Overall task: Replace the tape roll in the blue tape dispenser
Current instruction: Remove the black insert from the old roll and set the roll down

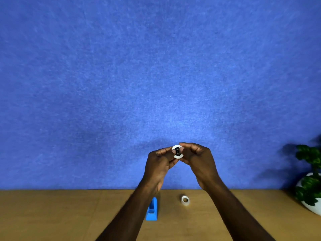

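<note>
Both hands are raised in front of the blue wall, holding a small white tape roll [177, 155] with a black hub in its centre. My left hand [160, 162] pinches the roll from the left. My right hand [198, 157] grips it from the right, fingers curled over its top edge. Below them, the blue tape dispenser [152, 210] stands on the wooden table, partly hidden behind my left forearm. A second white tape roll [185, 200] lies flat on the table to the dispenser's right.
The wooden table [52, 214] runs along the bottom, against a blue felt wall [156, 66]. A green plant in a white pot [311, 193] stands at the table's far right edge.
</note>
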